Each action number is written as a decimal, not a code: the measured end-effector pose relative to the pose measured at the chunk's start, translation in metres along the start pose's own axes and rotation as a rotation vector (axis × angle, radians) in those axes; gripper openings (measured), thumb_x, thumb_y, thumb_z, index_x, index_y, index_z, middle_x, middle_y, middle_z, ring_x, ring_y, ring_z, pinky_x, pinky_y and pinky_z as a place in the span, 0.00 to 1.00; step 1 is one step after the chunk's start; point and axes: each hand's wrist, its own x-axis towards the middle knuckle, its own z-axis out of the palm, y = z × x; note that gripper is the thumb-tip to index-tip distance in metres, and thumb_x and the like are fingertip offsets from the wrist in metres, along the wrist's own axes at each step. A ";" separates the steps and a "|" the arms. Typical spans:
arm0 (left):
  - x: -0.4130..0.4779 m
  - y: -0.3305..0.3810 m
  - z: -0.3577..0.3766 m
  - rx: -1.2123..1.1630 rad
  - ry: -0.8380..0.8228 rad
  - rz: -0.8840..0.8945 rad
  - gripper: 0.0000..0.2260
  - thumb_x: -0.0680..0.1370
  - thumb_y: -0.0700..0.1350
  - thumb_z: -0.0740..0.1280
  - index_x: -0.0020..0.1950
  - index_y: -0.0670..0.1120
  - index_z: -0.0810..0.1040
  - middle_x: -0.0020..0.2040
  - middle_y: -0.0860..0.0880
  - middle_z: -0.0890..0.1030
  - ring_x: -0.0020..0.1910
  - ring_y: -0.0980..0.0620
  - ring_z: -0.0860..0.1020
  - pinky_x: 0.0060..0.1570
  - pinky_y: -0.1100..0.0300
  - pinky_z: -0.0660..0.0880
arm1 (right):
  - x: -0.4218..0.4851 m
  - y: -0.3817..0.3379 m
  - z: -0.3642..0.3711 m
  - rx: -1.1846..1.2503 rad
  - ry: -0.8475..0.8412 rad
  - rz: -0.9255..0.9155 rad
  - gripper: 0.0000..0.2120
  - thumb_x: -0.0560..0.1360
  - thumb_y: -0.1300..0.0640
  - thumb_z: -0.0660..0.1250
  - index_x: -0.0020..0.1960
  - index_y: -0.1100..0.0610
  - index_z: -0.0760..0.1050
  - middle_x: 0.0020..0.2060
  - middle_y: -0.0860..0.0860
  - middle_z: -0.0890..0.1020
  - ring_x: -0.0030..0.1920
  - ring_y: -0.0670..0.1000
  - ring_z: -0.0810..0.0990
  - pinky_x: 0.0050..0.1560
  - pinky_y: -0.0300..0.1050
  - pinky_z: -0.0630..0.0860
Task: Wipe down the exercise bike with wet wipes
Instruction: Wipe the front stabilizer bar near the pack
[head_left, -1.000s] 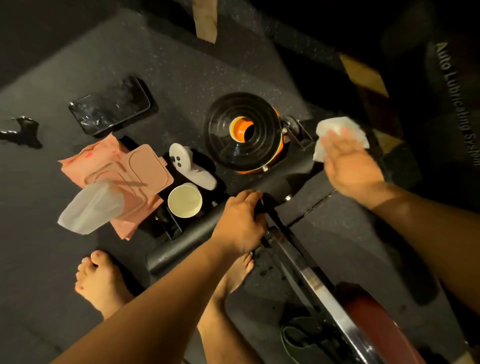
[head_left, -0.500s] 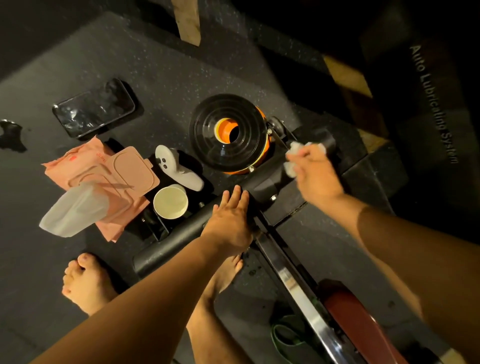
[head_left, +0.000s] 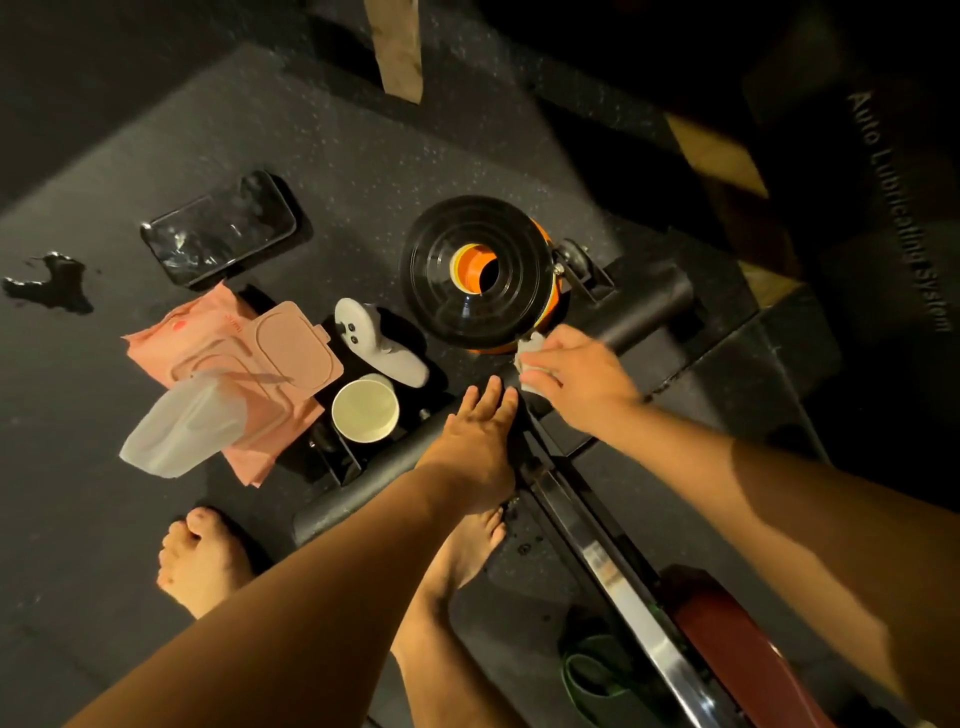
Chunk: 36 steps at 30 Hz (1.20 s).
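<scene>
- while the left hand lies flat with straight fingers on the black crossbar of the exercise bike, the right hand curls round a crumpled white wet wipe and presses it onto the same bar.
- the wipe sits just beside the left fingertips, at the lower edge of a round black-and-orange housing that stands over the bar.
- both forearms reach in from the bottom, and the left one covers much of the near end of the crossbar.
- a silver rail runs from the crossbar toward the lower right, with a red-brown part beside it and a green band on the floor near it.
- left of the housing, crowded against the bar, lie a white controller and an upright paper cup, near each other.
- further left a pink wipe pack has its lid open, and a pale sheet stands out of it.
- a dark phone lies above the pack, and a wet patch marks the mat well to the left.
- two bare feet stand on the speckled mat, one partly hidden under the left arm.
- a strip of tape crosses the mat's far edge.
- on the right, a dark surface bears the words "auto lubricating system".
</scene>
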 end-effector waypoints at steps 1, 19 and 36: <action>0.000 -0.001 0.000 -0.002 -0.005 0.004 0.38 0.79 0.42 0.64 0.81 0.50 0.42 0.80 0.50 0.37 0.79 0.47 0.37 0.76 0.47 0.43 | -0.003 0.005 0.000 -0.075 -0.003 -0.119 0.12 0.78 0.46 0.65 0.56 0.52 0.78 0.49 0.44 0.74 0.51 0.47 0.76 0.51 0.45 0.75; 0.003 0.001 0.003 0.001 -0.001 -0.038 0.42 0.77 0.37 0.66 0.81 0.52 0.41 0.80 0.51 0.36 0.79 0.46 0.36 0.76 0.46 0.43 | 0.017 0.031 -0.020 -0.240 0.303 0.196 0.16 0.82 0.48 0.55 0.49 0.56 0.77 0.54 0.54 0.73 0.46 0.56 0.77 0.43 0.46 0.71; 0.004 0.000 0.003 0.035 -0.031 -0.025 0.45 0.76 0.39 0.68 0.80 0.52 0.39 0.79 0.51 0.34 0.78 0.46 0.35 0.76 0.47 0.42 | -0.006 0.017 0.006 0.033 0.200 0.030 0.12 0.80 0.58 0.60 0.59 0.59 0.78 0.57 0.55 0.74 0.51 0.50 0.76 0.51 0.42 0.73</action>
